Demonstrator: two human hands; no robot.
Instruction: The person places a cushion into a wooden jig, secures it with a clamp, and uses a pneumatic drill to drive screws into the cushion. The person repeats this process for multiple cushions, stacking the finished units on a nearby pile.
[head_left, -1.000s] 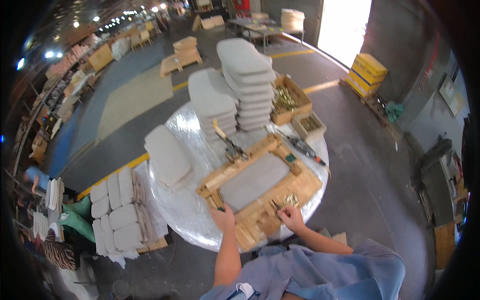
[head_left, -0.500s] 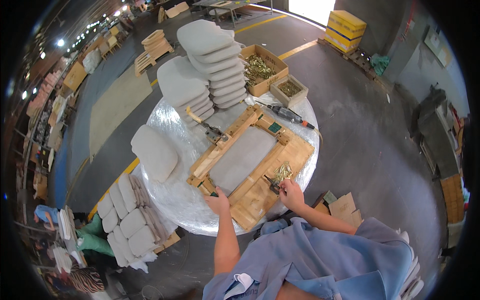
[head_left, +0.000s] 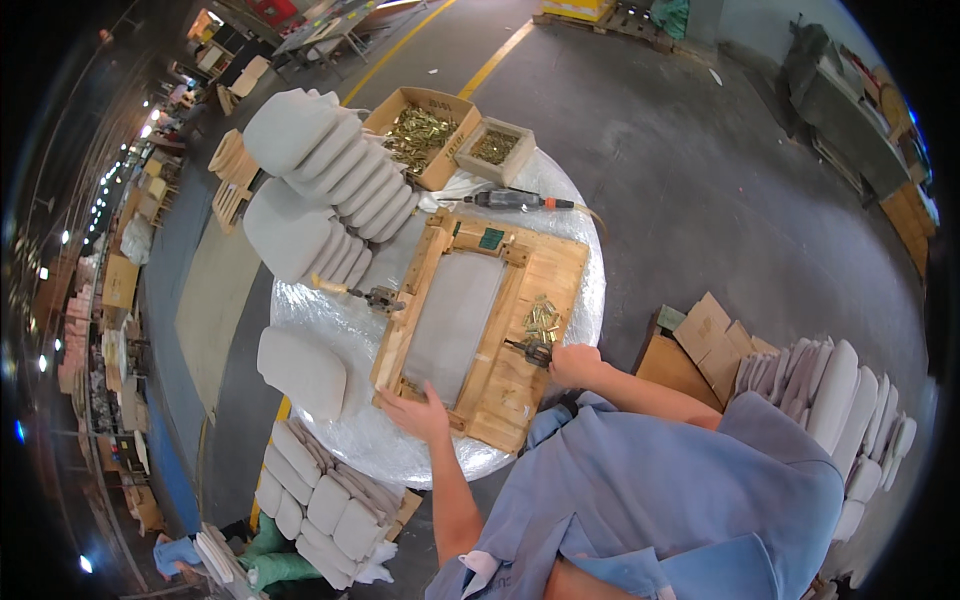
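A wooden jig lies on the round table, with a grey padded panel set inside its frame. My left hand rests at the frame's near left corner, fingers spread, holding nothing. On the jig's right board, my right hand is closed at the handle end of a dark toggle clamp; the fingertips are partly hidden. Loose brass-coloured fasteners lie in a small heap just beyond that clamp. A second toggle clamp with a yellowish handle sits on the frame's left side.
Stacks of grey padded panels stand at the table's far left; a single panel lies nearer. A power screwdriver lies beyond the jig. Behind it are a cardboard box and a smaller box of fasteners. More panels are stacked below.
The view has turned, shifting the scene. My left hand's fingers have spread out from their earlier hold on the jig's near end. My right hand stays at the clamp.
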